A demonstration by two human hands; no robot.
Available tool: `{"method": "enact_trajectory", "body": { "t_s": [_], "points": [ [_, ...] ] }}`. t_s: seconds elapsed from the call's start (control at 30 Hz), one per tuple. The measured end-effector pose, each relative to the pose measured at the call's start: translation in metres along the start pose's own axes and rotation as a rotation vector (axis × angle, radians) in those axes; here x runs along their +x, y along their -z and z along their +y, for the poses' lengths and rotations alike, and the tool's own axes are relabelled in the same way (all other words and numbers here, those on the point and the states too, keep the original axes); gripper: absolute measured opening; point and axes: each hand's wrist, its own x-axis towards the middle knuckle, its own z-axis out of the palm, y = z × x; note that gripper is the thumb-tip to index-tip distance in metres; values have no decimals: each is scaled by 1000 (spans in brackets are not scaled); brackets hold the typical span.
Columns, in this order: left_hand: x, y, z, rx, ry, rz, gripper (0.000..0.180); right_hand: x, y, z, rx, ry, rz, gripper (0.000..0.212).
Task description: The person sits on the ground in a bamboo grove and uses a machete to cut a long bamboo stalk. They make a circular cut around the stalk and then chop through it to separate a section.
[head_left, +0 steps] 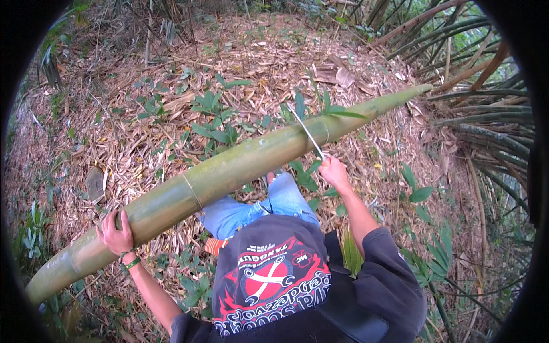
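Bamboo culm [229,171] held across the frame, lower left to upper right

Left hand [117,233] is curled over the thick green pole at lower left; right hand [333,170] is closed around a thin blade [306,131] (a slim knife, it seems) touching the culm right of centre, above dry leaf litter [143,74].

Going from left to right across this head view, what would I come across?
Thick butt end of the green bamboo pole → left hand gripping the pole → bent knee in blue jeans → right hand holding a thin blade against the pole → pole's tapered tip → clump of bamboo stalks.
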Motion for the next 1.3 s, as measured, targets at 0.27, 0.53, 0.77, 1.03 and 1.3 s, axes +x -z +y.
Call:
{"method": "enact_trajectory", "body": {
  "t_s": [0.27,0.53,0.77,1.03,1.3],
  "points": [
    [-3,5,6,-3,25,-17,31,21,101,-74,976,127,85,31],
    [6,0,9,0,5,3,32,48,28,4,994,-4,68,18],
    [0,-4,4,15,3,7,32,37,39,17,838,-317,-448,11],
    [-1,0,8,-1,8,-17,29,71,97,-26,1334,-2,104,12],
    [1,-3,5,10,11,6,30,35,35,14,882,-304,-519,11]
  ]
}}
